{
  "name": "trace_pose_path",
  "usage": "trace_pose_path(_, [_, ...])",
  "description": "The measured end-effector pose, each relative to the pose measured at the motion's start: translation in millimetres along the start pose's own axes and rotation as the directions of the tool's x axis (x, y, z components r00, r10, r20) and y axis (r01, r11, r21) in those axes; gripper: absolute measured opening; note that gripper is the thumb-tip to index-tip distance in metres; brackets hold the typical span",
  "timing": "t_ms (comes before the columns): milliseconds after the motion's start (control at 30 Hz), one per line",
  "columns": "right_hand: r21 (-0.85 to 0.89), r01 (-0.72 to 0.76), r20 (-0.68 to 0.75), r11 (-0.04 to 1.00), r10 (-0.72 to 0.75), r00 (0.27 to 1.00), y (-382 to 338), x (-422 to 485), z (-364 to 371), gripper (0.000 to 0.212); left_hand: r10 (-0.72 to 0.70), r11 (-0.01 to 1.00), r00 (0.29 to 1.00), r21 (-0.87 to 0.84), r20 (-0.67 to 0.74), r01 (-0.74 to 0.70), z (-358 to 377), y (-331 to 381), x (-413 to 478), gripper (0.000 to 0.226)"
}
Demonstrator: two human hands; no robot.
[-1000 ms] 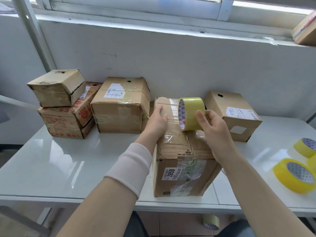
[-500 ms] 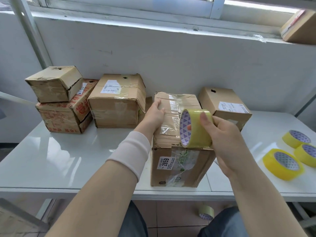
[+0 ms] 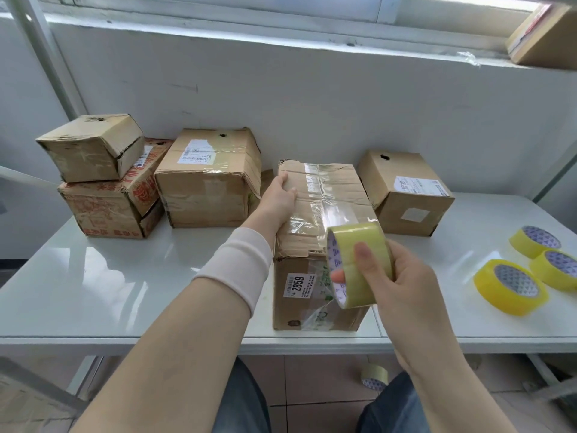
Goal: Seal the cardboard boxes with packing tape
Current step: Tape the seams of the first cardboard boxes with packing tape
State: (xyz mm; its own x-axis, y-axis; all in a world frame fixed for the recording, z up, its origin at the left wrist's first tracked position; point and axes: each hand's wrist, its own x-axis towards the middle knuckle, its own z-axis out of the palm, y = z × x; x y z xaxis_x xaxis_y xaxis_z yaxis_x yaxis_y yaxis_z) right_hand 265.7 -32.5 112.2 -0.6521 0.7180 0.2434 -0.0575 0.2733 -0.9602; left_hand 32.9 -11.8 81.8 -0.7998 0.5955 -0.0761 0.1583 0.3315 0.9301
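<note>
A long cardboard box [image 3: 315,214] with a "2859" label lies at the table's front edge, a strip of clear tape running along its top. My left hand [image 3: 281,195] grips the box's far left top edge and holds it down. My right hand [image 3: 396,276] grips a yellow tape roll [image 3: 359,264] over the box's near right corner, thumb on the roll's outer face and a fingertip in its core. The tape stretches from the roll back along the box top.
Stacked boxes [image 3: 103,179] and a labelled box [image 3: 209,179] stand at the back left; another box [image 3: 406,192] stands at the back right. Three yellow tape rolls [image 3: 512,285] lie at the right on the white table [image 3: 109,282]. One roll [image 3: 374,376] lies on the floor.
My right hand has drawn the tape roll from the box's far end toward me to its near edge, laying tape along the top. My left hand stayed on the box.
</note>
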Motion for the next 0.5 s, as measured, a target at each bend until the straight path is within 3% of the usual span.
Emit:
trace_pose_path(233, [-0.001, -0.254, 0.038, 0.967, 0.254, 0.967, 37.0, -28.0, -3.6, 0.059, 0.023, 0.999, 1.0, 0.03, -0.016, -0.022, 2.0, -0.9, 2.2, 0.051])
trace_pose_path(367, [0.005, -0.278, 0.033, 0.96, 0.278, 0.96, 55.2, -29.5, 1.0, 0.054, 0.044, 0.996, 0.998, 0.078, -0.05, -0.04, 3.5, 4.4, -3.0, 0.048])
trace_pose_path(433, [-0.013, -0.268, 0.037, 0.963, 0.268, 0.963, 58.9, -26.0, 3.2, 0.049, 0.119, 0.972, 0.989, 0.214, -0.089, -0.097, 0.7, 9.7, -13.7, 0.042])
trace_pose_path(500, [-0.015, -0.245, 0.036, 0.969, 0.245, 0.969, 62.0, -22.7, 3.9, 0.05, 0.319, 0.889, 0.947, 0.356, -0.034, -0.287, -3.7, 10.9, -33.1, 0.036])
